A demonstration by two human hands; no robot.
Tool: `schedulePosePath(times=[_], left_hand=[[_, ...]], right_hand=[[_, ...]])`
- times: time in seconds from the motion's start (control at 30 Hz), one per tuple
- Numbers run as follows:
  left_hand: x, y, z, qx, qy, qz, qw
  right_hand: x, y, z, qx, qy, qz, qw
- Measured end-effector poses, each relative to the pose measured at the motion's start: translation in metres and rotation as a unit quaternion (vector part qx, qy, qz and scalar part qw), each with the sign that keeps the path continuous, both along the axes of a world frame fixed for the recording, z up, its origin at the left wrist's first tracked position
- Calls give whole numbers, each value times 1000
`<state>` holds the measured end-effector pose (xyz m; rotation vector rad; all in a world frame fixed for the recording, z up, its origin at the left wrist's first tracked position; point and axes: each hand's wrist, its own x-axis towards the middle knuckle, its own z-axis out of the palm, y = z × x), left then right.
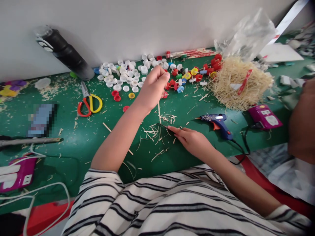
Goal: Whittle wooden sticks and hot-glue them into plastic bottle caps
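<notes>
My left hand (155,86) is closed around the upper part of a thin wooden stick (159,113), which points down toward the table. Lower and to the right, my right hand (193,140) grips a slim dark blade (163,126), probably a small knife. Its tip lies at the stick's lower end; whether the two touch I cannot tell. Pale wood shavings (151,131) are scattered beneath both. Another wooden stick (106,127) lies partly behind my left forearm. White bottle caps (129,78) are heaped beyond my left hand, with coloured caps on short sticks (180,81) beside them.
Scissors (90,104), a phone (41,119) and a black bottle (66,54) are on the left of the green table. Rightward lie a blue glue gun (218,123) with its cord, a purple box (265,117) and a straw-like heap (240,83). Another person's arm (302,124) is at far right.
</notes>
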<state>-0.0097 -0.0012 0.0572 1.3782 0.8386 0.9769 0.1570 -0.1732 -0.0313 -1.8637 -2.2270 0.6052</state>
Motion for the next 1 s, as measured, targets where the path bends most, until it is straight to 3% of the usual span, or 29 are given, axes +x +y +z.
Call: schedulePosePath(times=[0.2,0.4,0.67,1.0], left_hand=[[1,-9,7,-8,-2,-56,998],[-1,-9,6,-1,3,-66,998],[3,-9,4,5,-6,-63,998],[4,-11,2,-8,-13,-43,999]], right_hand=[[6,10,6,30,92,20,995],[3,22,23,145,37,6,989],[-3,20,14,112,109,-17,988],[-8,9,10,84,128,-37,988]])
